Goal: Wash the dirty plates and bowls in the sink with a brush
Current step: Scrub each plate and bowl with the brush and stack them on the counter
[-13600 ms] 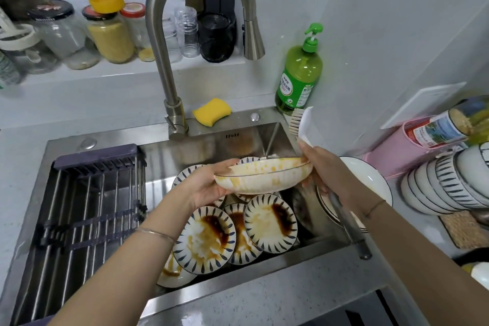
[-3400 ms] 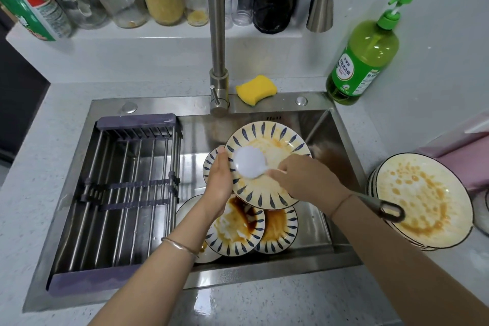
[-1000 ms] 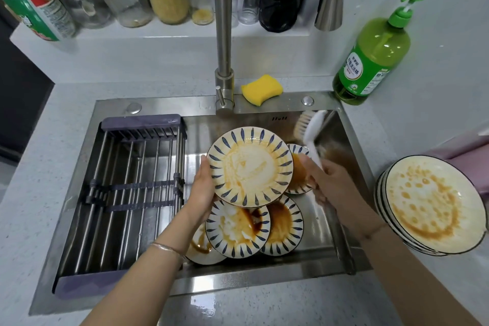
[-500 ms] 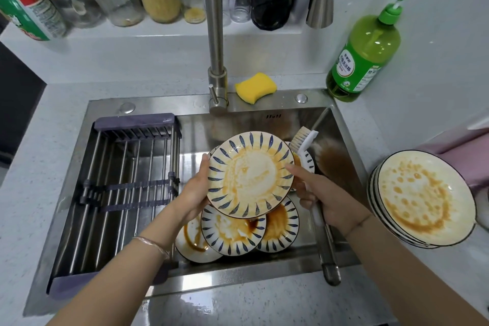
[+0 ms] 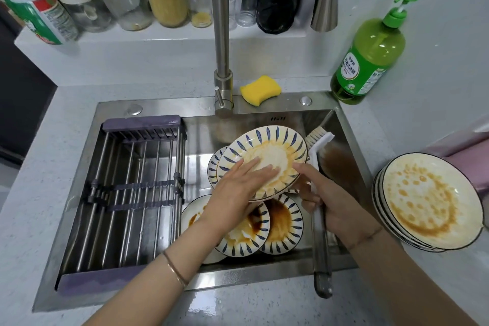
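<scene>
Left hand [image 5: 238,188]: fingers [image 5: 254,171] straight, pressed flat on the face of the sauce-stained round ceramic plate with blue petal rim [image 5: 275,145].
Right hand [image 5: 341,209]: fingers curled round the white-headed grey-handled brush [image 5: 320,243]; forefinger touching the plate's edge.
Brush head: bristles past the right fingertips, beside the plate.
Plate: tilted, above other dirty plates [image 5: 284,222] in the stainless steel sink [image 5: 172,107].

One brush [image 5: 320,246]; one sponge [image 5: 260,90]; one soap bottle [image 5: 370,55].
</scene>
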Demonstrator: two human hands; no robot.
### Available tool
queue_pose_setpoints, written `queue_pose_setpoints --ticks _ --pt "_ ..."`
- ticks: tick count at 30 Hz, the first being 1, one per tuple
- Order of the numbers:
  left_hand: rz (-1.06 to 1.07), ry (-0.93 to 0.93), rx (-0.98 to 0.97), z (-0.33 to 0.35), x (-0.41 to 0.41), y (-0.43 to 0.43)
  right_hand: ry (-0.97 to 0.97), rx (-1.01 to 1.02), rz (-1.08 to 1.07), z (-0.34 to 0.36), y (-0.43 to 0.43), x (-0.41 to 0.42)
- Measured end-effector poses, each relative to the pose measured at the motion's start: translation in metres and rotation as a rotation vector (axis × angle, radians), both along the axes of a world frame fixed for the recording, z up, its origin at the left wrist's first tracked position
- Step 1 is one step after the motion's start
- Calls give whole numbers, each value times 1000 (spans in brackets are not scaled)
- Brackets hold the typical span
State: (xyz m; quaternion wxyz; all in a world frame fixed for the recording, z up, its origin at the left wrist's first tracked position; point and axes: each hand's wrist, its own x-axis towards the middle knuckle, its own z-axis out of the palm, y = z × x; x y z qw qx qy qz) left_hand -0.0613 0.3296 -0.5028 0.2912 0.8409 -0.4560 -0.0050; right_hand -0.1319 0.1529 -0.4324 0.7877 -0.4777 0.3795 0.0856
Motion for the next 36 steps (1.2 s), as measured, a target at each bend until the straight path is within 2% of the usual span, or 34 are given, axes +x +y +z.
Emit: queue_pose_setpoints --ticks 4,6,8,10,12,18,21,22,27,29,31,33,36 --pt "-17 37 -105 8 9 2 -13 -18 59 10 -4 -2" --pt "140 310 -173 20 12 -2 5 -97 124 12 -9 -3" --pt "307 638 -294 27 19 -3 60 -299 216 11 -14 -1" --pt "368 841 -412 25 26 0 119 -509 304 9 -21 4" --pt "381 964 -434 23 28 4 104 -610 353 6 -27 4" --pt "312 980 -354 22 23 3 -147 -1022 499 7 -17 14" --pt "323 945 -352 21 22 3 -328 -1252 824 11 7 10" --pt "326 940 -359 22 22 4 -335 -1293 884 13 12 8" --pt "315 947 -371 26 21 11 -159 -1334 687 15 -22 18" --pt "313 929 -371 26 22 9 -207 -1391 813 18 -13 17" --pt "328 921 -369 26 22 6 -250 -1344 908 24 10 13" --pt "320 946 -368 26 21 4 -281 -1326 893 26 16 14" --pt "290 944 -357 28 21 4 -257 -1376 686 23 -6 25"
